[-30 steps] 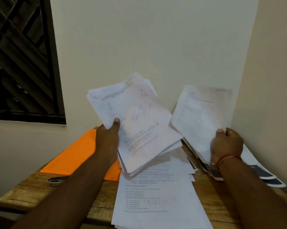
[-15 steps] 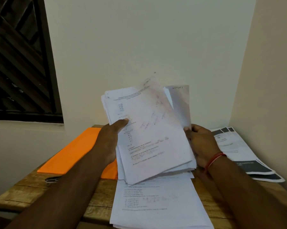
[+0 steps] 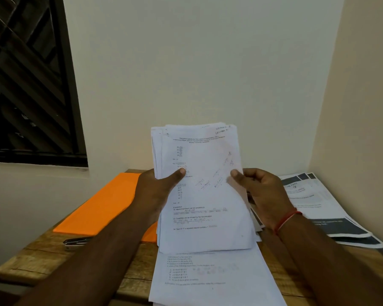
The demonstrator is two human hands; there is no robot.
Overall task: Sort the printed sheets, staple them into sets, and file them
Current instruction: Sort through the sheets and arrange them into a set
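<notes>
Head view is showing a wooden table (image 3: 42, 257) pushed into a corner, and it is carrying everything else. An orange folder (image 3: 102, 206) is lying across its far left, and a flat pile of printed sheets (image 3: 212, 281) is running toward the near edge at centre. A fanned set of dark-banded printouts (image 3: 332, 217) is resting on the right, well apart from the folder.

A held stack of sheets (image 3: 203, 191) is standing nearly upright above the flat pile, its lower edge hanging just over it. The left hand (image 3: 155, 191) is closing on the stack's left edge, thumb pressing the front and the fingers hidden behind. The right hand (image 3: 261, 193) is pinching the right edge with thumb on the front, the other fingers curling loosely behind.

The sheets' top edges are sitting uneven, so the sorting is looking unfinished and stapling has not begun. A stapler (image 3: 75, 241) seems to be lying at the near left, just beside the folder, partly covered by the forearm.

The risk from here: the grip is holding only the side edges, so loosening one thumb could be letting inner pages slide out onto the flat pile and mixing the sets. Stapling with edges this ragged would be locking in misaligned pages.
</notes>
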